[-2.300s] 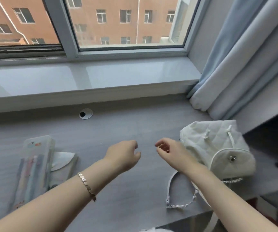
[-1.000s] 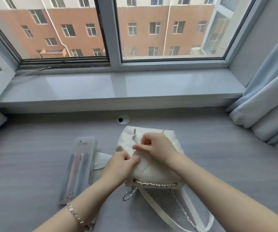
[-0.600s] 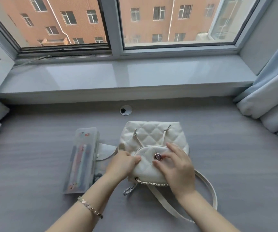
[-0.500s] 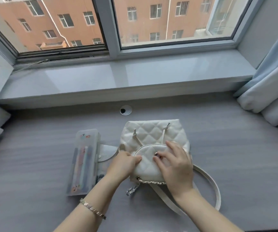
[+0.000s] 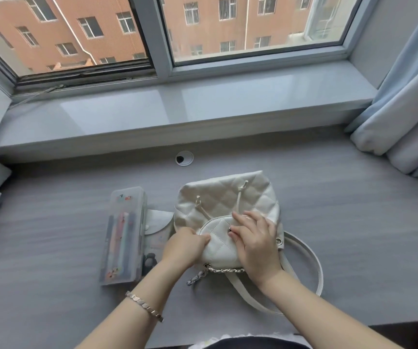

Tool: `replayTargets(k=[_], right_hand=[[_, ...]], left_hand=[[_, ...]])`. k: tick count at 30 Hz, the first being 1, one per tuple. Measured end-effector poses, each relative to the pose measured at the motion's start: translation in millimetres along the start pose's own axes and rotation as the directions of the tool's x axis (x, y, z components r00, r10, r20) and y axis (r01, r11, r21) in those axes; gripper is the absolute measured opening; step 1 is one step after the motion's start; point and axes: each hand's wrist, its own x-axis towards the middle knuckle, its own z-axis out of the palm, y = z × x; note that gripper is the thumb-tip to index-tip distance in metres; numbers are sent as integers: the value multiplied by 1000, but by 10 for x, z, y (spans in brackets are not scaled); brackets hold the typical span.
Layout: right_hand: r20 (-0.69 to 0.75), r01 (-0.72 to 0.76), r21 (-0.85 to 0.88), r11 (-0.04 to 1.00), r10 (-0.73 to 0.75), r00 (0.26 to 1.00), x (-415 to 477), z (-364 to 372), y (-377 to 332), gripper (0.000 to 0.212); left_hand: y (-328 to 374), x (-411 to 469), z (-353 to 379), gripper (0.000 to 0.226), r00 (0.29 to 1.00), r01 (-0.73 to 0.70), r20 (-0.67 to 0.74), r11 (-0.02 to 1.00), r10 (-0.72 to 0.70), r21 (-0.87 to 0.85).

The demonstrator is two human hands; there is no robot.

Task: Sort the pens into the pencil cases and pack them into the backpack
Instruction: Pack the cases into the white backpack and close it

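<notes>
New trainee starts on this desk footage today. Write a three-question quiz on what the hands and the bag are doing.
1. True or false: the clear pencil case lies inside the white backpack.
2. Which hand covers the flap's metal clasp? A) left hand B) right hand
3. Fill in: the backpack's loose strap loops out on the desk to the ____ of the bag.

Key: 1 false, it lies beside the bag; 2 B; 3 right.

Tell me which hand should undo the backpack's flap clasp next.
Right. The right hand already has its fingertips at the clasp of the backpack; the left hand grips the flap's left edge, steadying it.
</notes>
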Motion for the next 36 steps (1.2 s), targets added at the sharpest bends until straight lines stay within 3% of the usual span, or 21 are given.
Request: replayTargets(k=[6,11,14,18,21,25,27,31,33,35,36], right_hand=[[-61,45,36,998,-43,997,-159,63,59,39],[-70,-9,63,998,14,997,-175,31,-8,18],[4,-16,94,995,16,1000,-158,-29,31,23],[184,156,319,935,-223,957,70,-102,308,47],[259,130,419,899,-255,931,156,-87,407,47],[207,68,413,908,-166,964,121,-56,378,43],[160,43,353,934,-106,981,73,-59,322,32],[99,-212,248,945,193,976,-78,-91,56,16],[107,-273,237,932,254,961,-78,-133,-12,17],[178,-370,268,889,332,926,-8,-241,-35,26],[226,-437,288,852,383,896,36,-304,-32,32]], left_hand=[[-59,-71,160,29,998,18,-55,990,-11,140],[-62,-37,138,38,999,21,-29,983,-16,185],[-75,-40,128,38,1000,17,-16,981,-14,191],[-69,-38,101,38,1000,10,-6,983,-9,185],[-57,-35,102,37,1000,5,1,981,-6,192],[-46,-33,124,35,1000,13,-8,981,-11,192],[-50,-28,132,35,1000,28,-11,983,-27,179],[-51,-68,116,28,1000,-1,7,985,0,174],[-48,-127,88,30,999,-31,-14,979,34,200],[-85,-198,45,34,958,-193,-141,924,250,329],[-121,-208,9,35,871,-326,-220,851,440,412]])
